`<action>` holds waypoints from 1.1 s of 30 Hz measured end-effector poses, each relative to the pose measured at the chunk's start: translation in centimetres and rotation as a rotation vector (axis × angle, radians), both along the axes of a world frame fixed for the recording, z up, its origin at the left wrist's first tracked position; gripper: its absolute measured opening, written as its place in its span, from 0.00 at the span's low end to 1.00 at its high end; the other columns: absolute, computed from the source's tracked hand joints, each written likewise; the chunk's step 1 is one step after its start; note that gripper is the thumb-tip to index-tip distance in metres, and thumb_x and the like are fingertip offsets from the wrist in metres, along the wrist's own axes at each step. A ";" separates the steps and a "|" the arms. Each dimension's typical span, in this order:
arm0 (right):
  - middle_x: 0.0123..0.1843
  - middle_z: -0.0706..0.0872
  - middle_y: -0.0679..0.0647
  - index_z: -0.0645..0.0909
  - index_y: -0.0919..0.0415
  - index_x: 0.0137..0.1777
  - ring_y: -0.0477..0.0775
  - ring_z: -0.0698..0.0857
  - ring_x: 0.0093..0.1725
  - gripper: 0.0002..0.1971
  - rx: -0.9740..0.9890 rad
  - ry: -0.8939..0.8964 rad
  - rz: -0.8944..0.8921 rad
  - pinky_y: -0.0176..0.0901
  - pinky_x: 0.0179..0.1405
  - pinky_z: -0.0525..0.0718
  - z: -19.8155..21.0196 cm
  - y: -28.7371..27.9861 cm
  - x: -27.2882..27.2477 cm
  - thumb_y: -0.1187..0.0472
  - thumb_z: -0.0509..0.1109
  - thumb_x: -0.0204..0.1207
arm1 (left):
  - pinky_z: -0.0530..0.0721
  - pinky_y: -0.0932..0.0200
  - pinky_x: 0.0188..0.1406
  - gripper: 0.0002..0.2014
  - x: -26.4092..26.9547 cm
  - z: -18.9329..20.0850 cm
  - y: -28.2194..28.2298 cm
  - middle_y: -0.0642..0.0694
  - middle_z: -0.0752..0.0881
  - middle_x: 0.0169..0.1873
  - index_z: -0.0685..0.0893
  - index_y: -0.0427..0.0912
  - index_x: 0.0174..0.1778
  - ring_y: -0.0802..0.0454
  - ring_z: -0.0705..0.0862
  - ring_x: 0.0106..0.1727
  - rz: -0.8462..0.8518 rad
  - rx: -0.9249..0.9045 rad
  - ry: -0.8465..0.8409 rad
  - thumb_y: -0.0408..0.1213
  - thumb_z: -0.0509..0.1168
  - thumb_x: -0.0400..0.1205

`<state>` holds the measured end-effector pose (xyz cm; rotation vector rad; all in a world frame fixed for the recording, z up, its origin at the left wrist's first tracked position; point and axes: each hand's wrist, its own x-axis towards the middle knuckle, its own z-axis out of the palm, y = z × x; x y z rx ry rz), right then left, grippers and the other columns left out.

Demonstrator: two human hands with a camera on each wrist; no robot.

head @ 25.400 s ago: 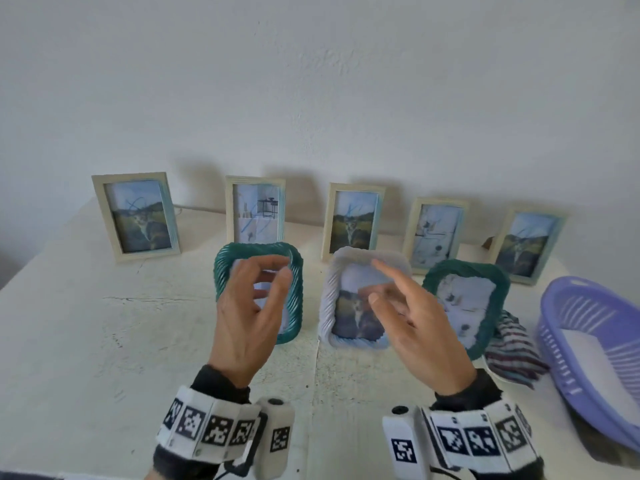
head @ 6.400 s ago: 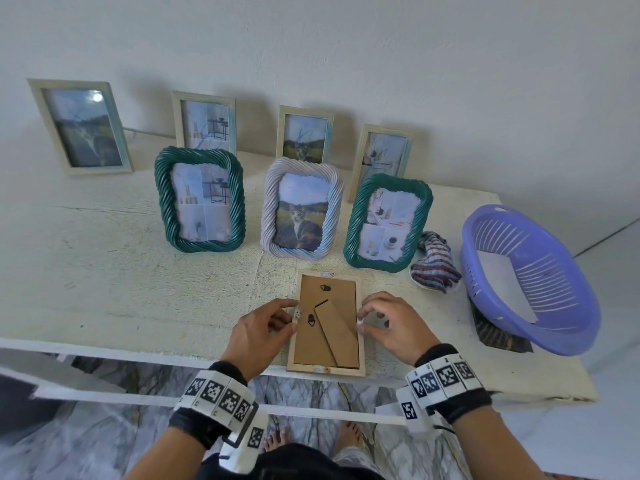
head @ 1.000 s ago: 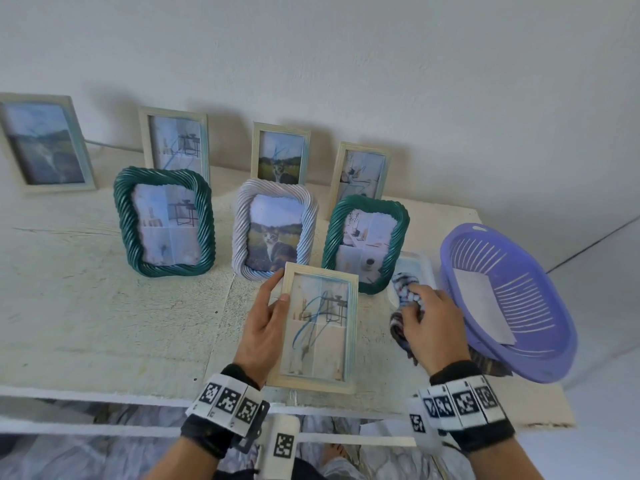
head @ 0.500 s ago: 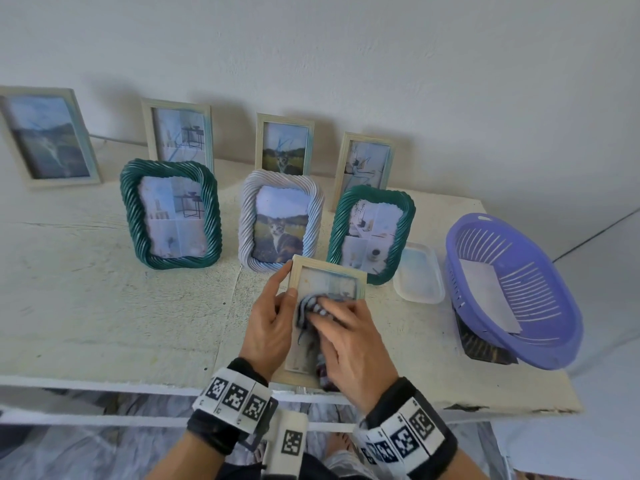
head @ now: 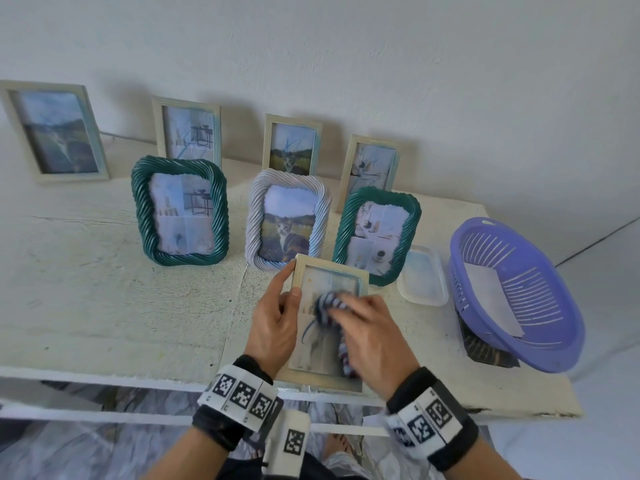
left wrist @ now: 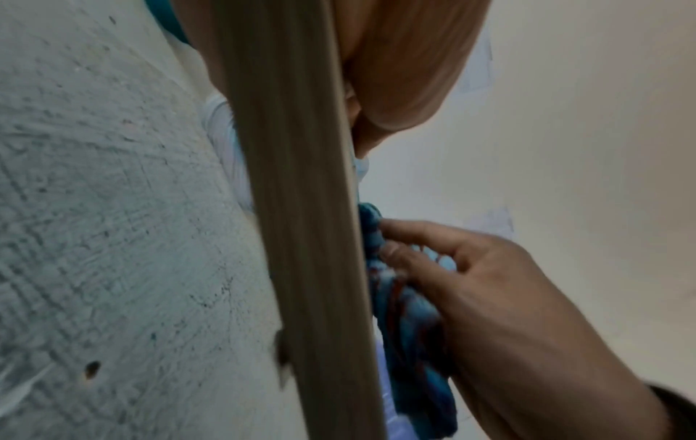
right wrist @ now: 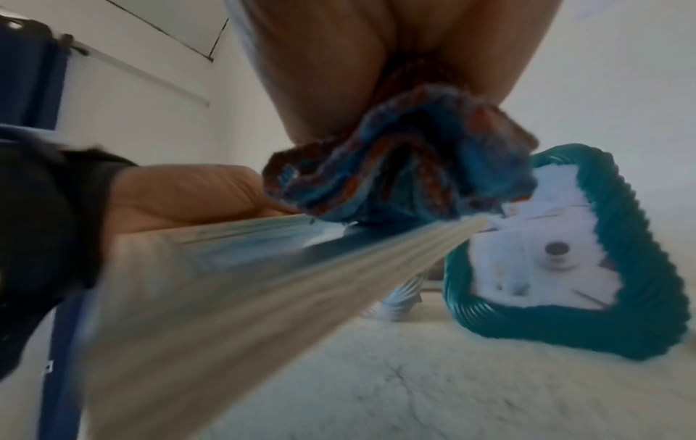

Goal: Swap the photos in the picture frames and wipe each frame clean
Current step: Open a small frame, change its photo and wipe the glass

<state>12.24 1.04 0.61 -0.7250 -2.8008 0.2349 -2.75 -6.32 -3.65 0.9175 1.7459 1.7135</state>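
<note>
White table (head: 104,306) is bearing our frame (head: 313,271); our left hand (head: 273,323) is gripping its edge, our right hand (head: 370,334) is bunching the cloth (head: 325,304) on its glass. Pressing hard risks tipping it off the edge beneath our wrists.

A bunched striped cloth (right wrist: 399,178) is being gripped by the right hand (right wrist: 376,65) and pressed onto a pale wooden frame (right wrist: 233,285) — blurred. Behind it, a green twisted frame (right wrist: 640,297) is being seen, standing on the white table (right wrist: 452,387).

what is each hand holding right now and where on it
The left hand grips the cream wooden picture frame by its left edge. The right hand holds the bunched striped cloth, pressing it on the frame's glass.
</note>
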 end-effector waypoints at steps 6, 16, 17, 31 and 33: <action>0.60 0.85 0.53 0.87 0.61 0.53 0.52 0.72 0.52 0.22 0.017 0.107 0.078 0.38 0.54 0.78 1.3 -1.7 -1.2 0.78 0.75 0.59 | 0.81 0.37 0.30 0.19 0.0 0.2 0.1 0.23 0.80 0.32 0.72 0.62 0.73 0.45 0.76 0.30 0.017 0.009 -0.006 0.38 0.57 0.88; 0.63 0.82 0.52 0.85 0.58 0.58 0.53 0.76 0.57 0.24 0.042 -0.036 -0.018 0.41 0.58 0.75 1.9 0.2 -1.9 0.74 0.74 0.60 | 0.83 0.32 0.35 0.19 0.2 0.6 0.2 0.22 0.83 0.35 0.72 0.66 0.73 0.41 0.79 0.31 0.016 -0.007 -0.024 0.44 0.58 0.86; 0.63 0.82 0.52 0.86 0.59 0.56 0.52 0.74 0.56 0.22 0.028 -0.024 0.050 0.39 0.57 0.74 1.7 -0.7 -1.7 0.74 0.71 0.61 | 0.84 0.36 0.33 0.20 -0.1 0.6 0.2 0.23 0.83 0.35 0.72 0.60 0.75 0.44 0.78 0.31 0.026 -0.012 -0.014 0.40 0.58 0.87; 0.62 0.79 0.56 0.84 0.60 0.60 0.58 0.78 0.57 0.22 -0.066 -0.119 0.128 0.45 0.59 0.83 0.9 -3.6 0.5 0.71 0.66 0.64 | 0.81 0.35 0.30 0.20 -0.6 0.7 -0.6 0.21 0.81 0.32 0.72 0.50 0.77 0.44 0.77 0.29 0.036 -0.079 -0.022 0.35 0.57 0.88; 0.63 0.79 0.56 0.84 0.60 0.60 0.58 0.79 0.57 0.22 -0.082 -0.129 0.111 0.46 0.58 0.84 1.1 -2.9 0.6 0.71 0.65 0.65 | 0.82 0.38 0.29 0.20 -0.3 0.8 -0.6 0.23 0.81 0.30 0.72 0.51 0.77 0.45 0.77 0.29 0.035 -0.060 -0.042 0.36 0.57 0.88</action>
